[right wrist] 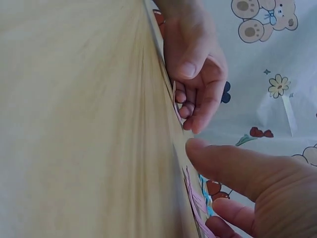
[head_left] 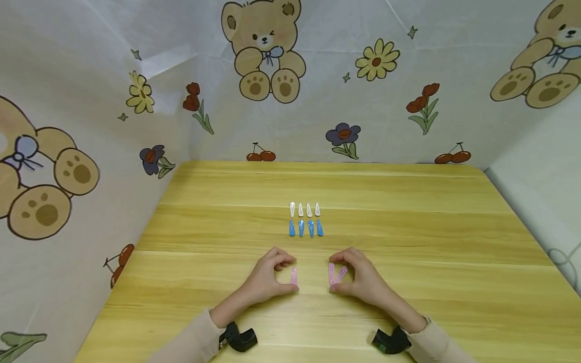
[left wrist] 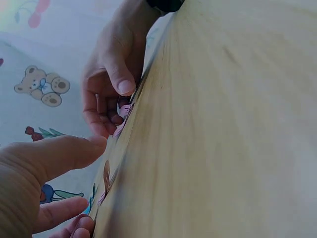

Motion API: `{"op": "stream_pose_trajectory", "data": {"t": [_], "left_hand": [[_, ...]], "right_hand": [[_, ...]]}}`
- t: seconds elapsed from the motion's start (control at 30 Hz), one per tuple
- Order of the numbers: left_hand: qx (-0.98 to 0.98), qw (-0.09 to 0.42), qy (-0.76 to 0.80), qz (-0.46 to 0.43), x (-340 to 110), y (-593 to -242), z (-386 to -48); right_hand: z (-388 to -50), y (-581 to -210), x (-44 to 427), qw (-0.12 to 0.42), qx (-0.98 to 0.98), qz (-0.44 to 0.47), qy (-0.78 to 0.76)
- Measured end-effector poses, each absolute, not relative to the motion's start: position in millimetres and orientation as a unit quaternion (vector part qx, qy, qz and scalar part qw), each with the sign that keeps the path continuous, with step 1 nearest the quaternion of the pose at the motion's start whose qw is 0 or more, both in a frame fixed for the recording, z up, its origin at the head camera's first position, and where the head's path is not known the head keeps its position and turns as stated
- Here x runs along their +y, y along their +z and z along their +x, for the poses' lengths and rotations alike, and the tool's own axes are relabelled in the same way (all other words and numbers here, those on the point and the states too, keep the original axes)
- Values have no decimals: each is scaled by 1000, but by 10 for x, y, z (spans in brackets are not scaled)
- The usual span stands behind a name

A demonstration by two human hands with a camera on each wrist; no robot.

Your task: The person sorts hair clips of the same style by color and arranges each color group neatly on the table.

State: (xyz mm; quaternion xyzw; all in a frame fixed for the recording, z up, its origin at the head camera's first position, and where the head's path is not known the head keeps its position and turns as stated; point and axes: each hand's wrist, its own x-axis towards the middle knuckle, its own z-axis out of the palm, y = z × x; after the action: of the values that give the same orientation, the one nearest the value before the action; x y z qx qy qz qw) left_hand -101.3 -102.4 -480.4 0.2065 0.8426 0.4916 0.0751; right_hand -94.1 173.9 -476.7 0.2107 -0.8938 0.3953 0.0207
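Note:
In the head view my left hand (head_left: pixel 272 276) rests on the table, thumb and fingers curved apart around a pink snap hair clip (head_left: pixel 294 276). Facing it, my right hand (head_left: pixel 360 277) stands with its thumb and fingers likewise apart. Two pink hair clips, one upright in view (head_left: pixel 331 274) and one slanted (head_left: pixel 341 275), lie between that thumb and forefinger. The right wrist view shows the pink clips (right wrist: pixel 198 203) low on the tabletop below the thumb. Whether any fingertip touches a clip is hard to tell.
Beyond the hands, a row of several blue hair clips (head_left: pixel 301 228) lies below a row of several white ones (head_left: pixel 300 209). The wooden table (head_left: pixel 408 212) meets a bear-printed cloth (head_left: pixel 308 121) at its back and left. Black wrist devices (head_left: pixel 240 338) sit at both sleeves.

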Motion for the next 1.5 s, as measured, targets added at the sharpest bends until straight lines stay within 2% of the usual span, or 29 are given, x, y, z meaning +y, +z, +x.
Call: {"op": "stream_pose_trajectory", "data": {"t": [0.23, 0.97, 1.27, 1.37, 1.5], "left_hand": [[852, 65, 474, 212, -1026, -4838, -1018], [862, 50, 457, 215, -1014, -4832, -997], [844, 78, 488, 206, -1032, -4740, -1108], [830, 91, 514, 195, -1033, -4662, -1173], [824, 98, 528, 181, -1015, -4583, -1254]], "right_hand": [[-930, -4786, 1712, 42, -906, 219, 360], [-916, -4785, 1657, 55, -910, 226, 344], [-1004, -4747, 1653, 67, -885, 227, 401], [-1048, -4658, 1592, 54, -884, 215, 412], [-1099, -4521, 1453, 9, -890, 191, 413]]}}
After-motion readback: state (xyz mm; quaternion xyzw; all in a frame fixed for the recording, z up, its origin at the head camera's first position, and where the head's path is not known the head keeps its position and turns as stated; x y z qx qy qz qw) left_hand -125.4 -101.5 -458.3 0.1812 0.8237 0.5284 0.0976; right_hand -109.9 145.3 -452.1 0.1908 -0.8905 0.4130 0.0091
